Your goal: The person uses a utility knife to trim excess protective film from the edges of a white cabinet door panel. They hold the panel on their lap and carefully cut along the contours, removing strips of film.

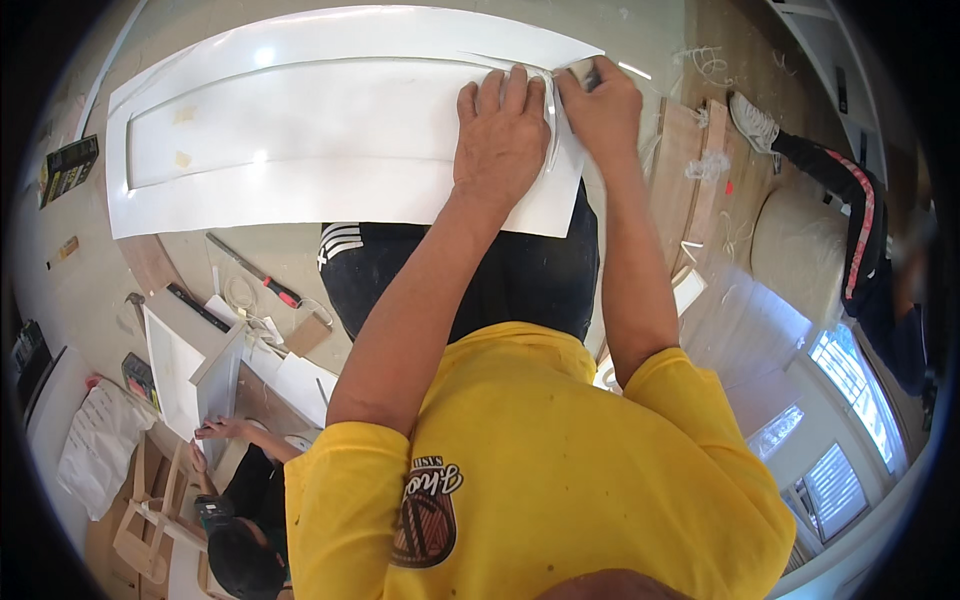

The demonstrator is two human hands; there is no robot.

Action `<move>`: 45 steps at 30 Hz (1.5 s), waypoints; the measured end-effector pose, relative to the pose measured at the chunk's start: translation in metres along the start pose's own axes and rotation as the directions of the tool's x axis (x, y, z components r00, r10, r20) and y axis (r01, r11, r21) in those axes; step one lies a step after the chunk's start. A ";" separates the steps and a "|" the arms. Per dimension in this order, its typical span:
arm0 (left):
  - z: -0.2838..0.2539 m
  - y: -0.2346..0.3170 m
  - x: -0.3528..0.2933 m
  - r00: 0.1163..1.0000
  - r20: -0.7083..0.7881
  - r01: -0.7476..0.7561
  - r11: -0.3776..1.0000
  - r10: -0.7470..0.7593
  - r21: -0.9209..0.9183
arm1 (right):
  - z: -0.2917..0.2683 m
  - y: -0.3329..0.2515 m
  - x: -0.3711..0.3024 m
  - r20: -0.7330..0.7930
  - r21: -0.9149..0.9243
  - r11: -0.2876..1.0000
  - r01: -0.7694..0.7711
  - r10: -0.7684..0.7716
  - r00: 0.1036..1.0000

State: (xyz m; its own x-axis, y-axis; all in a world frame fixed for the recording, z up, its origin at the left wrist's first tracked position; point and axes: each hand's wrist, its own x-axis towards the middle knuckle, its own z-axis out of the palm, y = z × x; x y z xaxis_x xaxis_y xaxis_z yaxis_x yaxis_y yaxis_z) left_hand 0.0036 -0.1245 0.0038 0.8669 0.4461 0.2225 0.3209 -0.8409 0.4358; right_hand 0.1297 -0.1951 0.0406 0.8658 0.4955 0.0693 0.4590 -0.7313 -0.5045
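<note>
A long white panel (300, 115) with a recessed rectangular field lies across my lap, over my dark trousers. My left hand (503, 135) rests palm down on its right part, fingers stretched out and slightly apart. At the panel's right end, my right hand (603, 108) is closed, thumb against fingers, around something small with a dark, greyish part showing; its kind is mostly hidden. Between my hands, a thin white strip (552, 125) stands loose and curls along the panel's surface.
A red-and-black handled tool (285, 292) lies on the floor at left, near a white cabinet box (180, 350) and a hammer (137, 305). One co-worker (245, 530) works at lower left; another person's leg (840, 190) reaches in at right. Wooden boards (690, 170) lie right.
</note>
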 end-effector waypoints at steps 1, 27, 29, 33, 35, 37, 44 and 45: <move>-0.001 0.000 0.001 1.000 0.002 0.002 1.000 -0.002 0.001 | -0.007 0.006 0.002 0.031 0.293 0.951 -0.096 0.091 0.995; -0.010 0.002 0.010 1.000 0.000 0.009 0.993 -0.009 -0.117 | -0.014 0.018 0.033 0.276 -0.260 0.857 0.444 -0.375 0.885; -0.011 0.003 0.012 1.000 0.009 0.019 0.990 -0.018 -0.137 | -0.020 0.006 0.036 0.311 -0.250 0.894 0.372 -0.290 0.905; -0.016 -0.004 0.007 0.999 -0.045 -0.021 0.997 0.017 -0.079 | -0.016 -0.013 0.029 0.345 -0.262 0.876 0.405 -0.307 0.887; -0.018 -0.003 0.007 0.998 -0.047 -0.035 0.997 0.032 -0.071 | -0.017 -0.017 0.026 0.352 -0.281 0.866 0.413 -0.307 0.884; -0.014 -0.007 0.005 0.998 -0.046 -0.036 0.998 0.034 -0.050 | -0.013 -0.015 0.031 0.373 -0.252 0.856 0.452 -0.345 0.861; -0.005 -0.006 0.001 0.995 -0.074 -0.066 0.997 0.063 -0.041 | -0.019 -0.009 0.027 0.286 -0.192 0.886 0.423 -0.362 0.887; -0.005 -0.006 0.001 0.995 -0.080 -0.069 0.997 0.067 -0.030 | -0.018 -0.009 0.023 0.284 -0.198 0.898 0.393 -0.331 0.900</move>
State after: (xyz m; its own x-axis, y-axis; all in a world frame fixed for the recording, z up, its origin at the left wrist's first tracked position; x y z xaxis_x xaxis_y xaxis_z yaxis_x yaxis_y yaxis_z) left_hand 0.0005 -0.1181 0.0056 0.8531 0.4119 0.3202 0.2484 -0.8604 0.4450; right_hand 0.1493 -0.1852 0.0620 0.5708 0.8209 -0.0151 0.7915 -0.5551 -0.2557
